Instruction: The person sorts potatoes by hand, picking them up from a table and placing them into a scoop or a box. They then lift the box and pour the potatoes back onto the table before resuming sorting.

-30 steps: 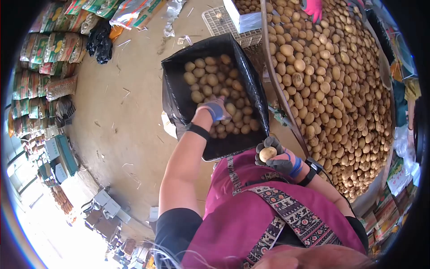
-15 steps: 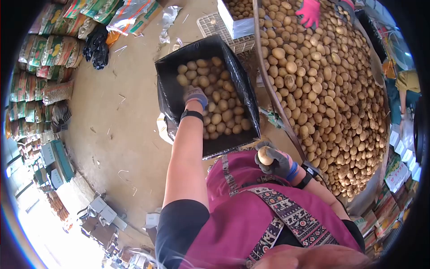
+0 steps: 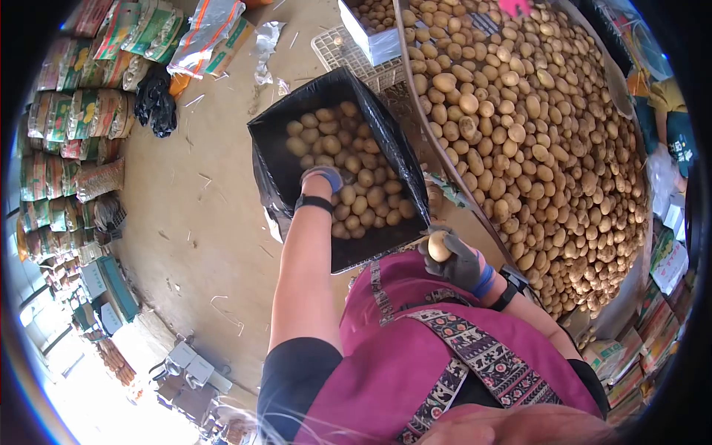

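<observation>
My left hand (image 3: 324,178), in a grey glove with a blue cuff, reaches down into a box (image 3: 343,259) lined with black plastic. It lies against the potatoes (image 3: 365,176) at the left side of the pile, its fingertips hidden from above. Close in front of my apron, my right hand (image 3: 461,265) wears a dark grey glove and has its fingers curled round a single potato (image 3: 439,246). The potato's pale upper side shows between thumb and fingers, just outside the box's near right corner.
A large metal-edged bin (image 3: 450,163) heaped with potatoes runs along my right. Another person's pink glove (image 3: 514,7) shows at its far end. Beyond my box are a plastic crate (image 3: 324,49) and a white box (image 3: 382,46). Stacked sacks (image 3: 96,115) line the left.
The view has shifted, so the box appears lower and further left. My left hand stays in the box and my right hand keeps the potato. The pink glove has drawn away toward the top edge.
</observation>
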Available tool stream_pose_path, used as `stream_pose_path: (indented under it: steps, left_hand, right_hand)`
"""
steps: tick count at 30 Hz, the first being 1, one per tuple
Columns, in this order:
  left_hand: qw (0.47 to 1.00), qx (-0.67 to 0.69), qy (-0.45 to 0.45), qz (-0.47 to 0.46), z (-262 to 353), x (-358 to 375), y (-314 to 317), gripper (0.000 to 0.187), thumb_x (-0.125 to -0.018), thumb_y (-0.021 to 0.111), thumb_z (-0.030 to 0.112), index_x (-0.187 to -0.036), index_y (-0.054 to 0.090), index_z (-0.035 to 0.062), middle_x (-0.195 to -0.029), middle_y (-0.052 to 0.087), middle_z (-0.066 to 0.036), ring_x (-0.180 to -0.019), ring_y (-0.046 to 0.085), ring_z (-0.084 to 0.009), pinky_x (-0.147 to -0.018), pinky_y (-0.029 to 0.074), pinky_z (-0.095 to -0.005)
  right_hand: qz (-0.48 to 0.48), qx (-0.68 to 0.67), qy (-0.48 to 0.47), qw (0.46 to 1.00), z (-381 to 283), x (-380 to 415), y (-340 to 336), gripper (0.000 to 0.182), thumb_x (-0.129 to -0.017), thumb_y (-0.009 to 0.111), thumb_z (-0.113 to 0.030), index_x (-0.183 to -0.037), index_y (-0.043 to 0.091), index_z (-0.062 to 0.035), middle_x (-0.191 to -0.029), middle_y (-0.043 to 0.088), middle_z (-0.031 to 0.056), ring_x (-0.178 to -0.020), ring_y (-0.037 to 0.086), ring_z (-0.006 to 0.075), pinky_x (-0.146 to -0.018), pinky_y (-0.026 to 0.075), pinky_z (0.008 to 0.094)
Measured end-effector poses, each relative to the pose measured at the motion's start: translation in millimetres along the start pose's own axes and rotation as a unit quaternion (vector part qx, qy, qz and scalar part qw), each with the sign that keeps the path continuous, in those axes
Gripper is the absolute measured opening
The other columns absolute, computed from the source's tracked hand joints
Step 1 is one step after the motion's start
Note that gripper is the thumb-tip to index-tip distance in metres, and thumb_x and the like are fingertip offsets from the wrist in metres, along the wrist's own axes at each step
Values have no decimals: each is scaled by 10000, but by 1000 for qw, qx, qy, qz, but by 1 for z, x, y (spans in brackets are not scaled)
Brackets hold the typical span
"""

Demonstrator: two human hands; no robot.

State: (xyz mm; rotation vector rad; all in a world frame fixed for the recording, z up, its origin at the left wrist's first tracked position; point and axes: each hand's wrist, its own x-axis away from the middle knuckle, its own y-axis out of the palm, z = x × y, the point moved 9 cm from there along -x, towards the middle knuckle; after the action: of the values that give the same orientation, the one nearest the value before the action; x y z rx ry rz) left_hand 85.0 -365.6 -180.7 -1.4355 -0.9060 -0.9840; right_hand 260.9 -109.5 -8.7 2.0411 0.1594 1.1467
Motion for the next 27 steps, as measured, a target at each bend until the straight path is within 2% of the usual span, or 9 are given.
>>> stream_pose_path:
  steps: [3, 6, 9, 10, 12, 13, 17, 23, 27]
  left_hand:
    - [984, 112, 46, 132, 36, 83, -57, 693, -824, 652, 457, -1365, 482, 59, -1295, 575, -195, -1201, 557, -316, -1008, 448, -374]
    - [881, 240, 408, -15, 110, 173, -53, 695, -831, 687, 442, -1352, 470, 36, -1159, 650, -148, -1072, 621, -214, -928, 489, -323]
    - [744, 477, 466, -53, 102, 158, -57, 578, -866, 677, 357, -1318, 506, 41, -1092, 661, -92, -990, 628, -143, -854, 515, -283]
    - [768, 532, 356, 39, 71, 132, -74, 498, -878, 667, 330, -1274, 544, 53, -1069, 662, -65, -935, 640, -124, -799, 532, -272]
    - [873, 375, 135, 280, 0, 56, -100, 461, -886, 637, 337, -1224, 561, 33, -1087, 675, -139, -941, 678, -243, -795, 542, -320]
    - [885, 289, 41, 363, -17, 47, -109, 540, -859, 655, 340, -1290, 517, 44, -1194, 624, -202, -1082, 625, -319, -912, 508, -372]
    - [902, 170, 54, 394, -11, 6, -103, 658, -827, 682, 345, -1379, 437, 83, -1312, 543, -220, -1236, 522, -327, -1034, 430, -390]
    - [970, 102, -64, 211, -11, -11, -68, 869, -776, 725, 366, -1485, 290, 118, -1415, 456, -208, -1319, 442, -312, -1090, 379, -365]
    - [962, 201, 5, 185, -26, -8, -52, 874, -745, 752, 386, -1455, 335, 89, -1395, 480, -203, -1285, 477, -326, -1067, 399, -372]
  right_hand:
    - [51, -41, -29, 997, -6, -11, -6, 407, -989, 451, -409, -1286, 461, -130, -1104, 574, 95, -967, 604, 200, -873, 528, 357]
    - [18, -97, -31, 995, -18, -18, 5, 410, -987, 479, -373, -1314, 423, -132, -1199, 548, 88, -1083, 589, 231, -978, 500, 417]
    - [-62, -234, -5, 970, -22, -20, 33, 380, -945, 580, -330, -1287, 490, -190, -1285, 523, 122, -1138, 558, 288, -932, 516, 461]
    - [-57, -238, -7, 970, -12, -22, 25, 380, -945, 580, -330, -1287, 490, -190, -1285, 523, 122, -1138, 558, 288, -932, 516, 461]
    - [-129, 137, -129, 974, -2, -29, 21, 380, -950, 581, -297, -1308, 489, -211, -1328, 483, 162, -1111, 559, 325, -833, 550, 435]
    - [-75, -280, 121, 949, 16, -20, 37, 397, -946, 580, -221, -1323, 462, -181, -1244, 537, 176, -1071, 595, 289, -715, 571, 326]
    - [-150, -301, 159, 928, 21, -16, 50, 418, -947, 574, -203, -1344, 444, -202, -1207, 547, 186, -981, 603, 290, -630, 546, 295]
    - [-252, -255, 135, 923, 7, -18, 62, 520, -971, 466, -506, -1343, 479, -143, -1016, 641, 156, -727, 639, 208, -566, 502, 253]
    - [-187, -173, 99, 962, 10, -33, 47, 561, -956, 446, -567, -1280, 528, -117, -940, 663, 141, -707, 642, 200, -558, 508, 264]
